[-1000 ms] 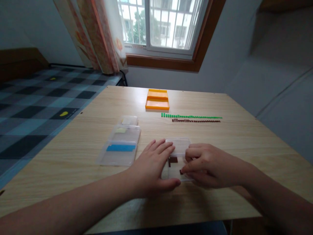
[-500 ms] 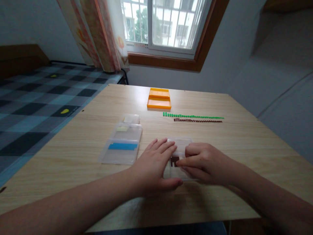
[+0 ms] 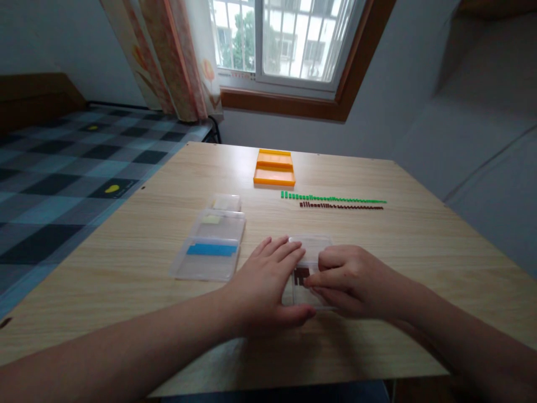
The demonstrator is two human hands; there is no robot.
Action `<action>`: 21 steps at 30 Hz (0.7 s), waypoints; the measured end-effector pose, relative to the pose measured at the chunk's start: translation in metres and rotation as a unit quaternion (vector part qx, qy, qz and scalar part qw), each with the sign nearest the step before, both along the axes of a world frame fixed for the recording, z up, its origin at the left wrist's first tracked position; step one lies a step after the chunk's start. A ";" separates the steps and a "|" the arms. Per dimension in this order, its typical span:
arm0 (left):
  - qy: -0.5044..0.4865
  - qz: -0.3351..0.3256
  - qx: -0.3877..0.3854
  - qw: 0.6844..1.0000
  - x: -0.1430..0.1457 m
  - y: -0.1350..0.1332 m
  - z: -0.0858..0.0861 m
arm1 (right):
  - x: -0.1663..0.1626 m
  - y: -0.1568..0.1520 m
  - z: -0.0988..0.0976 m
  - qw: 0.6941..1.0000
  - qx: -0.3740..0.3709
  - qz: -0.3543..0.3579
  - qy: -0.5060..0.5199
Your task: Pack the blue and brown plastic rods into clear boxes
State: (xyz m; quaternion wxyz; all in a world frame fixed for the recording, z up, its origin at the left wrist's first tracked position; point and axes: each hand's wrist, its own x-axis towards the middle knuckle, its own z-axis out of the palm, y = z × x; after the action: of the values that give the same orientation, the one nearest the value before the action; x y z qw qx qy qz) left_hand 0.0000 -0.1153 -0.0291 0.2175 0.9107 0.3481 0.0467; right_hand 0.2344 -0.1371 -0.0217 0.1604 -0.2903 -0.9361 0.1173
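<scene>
A small clear plastic box lies open on the wooden table, with dark brown pieces inside it. My left hand rests flat on the box's left side, fingers stretched out and thumb along its near edge. My right hand is curled over the box's right half, fingertips pressed together on the brown pieces. Further back lie a row of small green pieces and a row of brown pieces.
Left of my hands sit a clear box with a blue strip, another with a yellow piece and a smaller one behind. An orange tray stands at the back. A checked bed and a window lie beyond.
My right fingertips have moved from the box's near edge up onto the brown pieces inside it. My left hand has stayed flat on the box.
</scene>
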 end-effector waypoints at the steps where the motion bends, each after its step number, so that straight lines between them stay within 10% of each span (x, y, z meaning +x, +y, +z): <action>1: 0.001 0.000 -0.001 1.000 0.000 0.000 0.000 | 0.000 0.000 0.000 1.000 -0.001 -0.002 -0.001; 21: -0.035 -0.011 0.006 0.999 -0.003 0.002 -0.008 | -0.001 0.002 -0.003 1.000 0.014 -0.004 -0.020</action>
State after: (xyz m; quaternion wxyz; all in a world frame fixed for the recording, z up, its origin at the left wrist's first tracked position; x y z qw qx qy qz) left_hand -0.0027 -0.1136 -0.0375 0.2246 0.9137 0.3294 0.0785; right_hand 0.2330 -0.1356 -0.0249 0.1464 -0.2940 -0.9394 0.0981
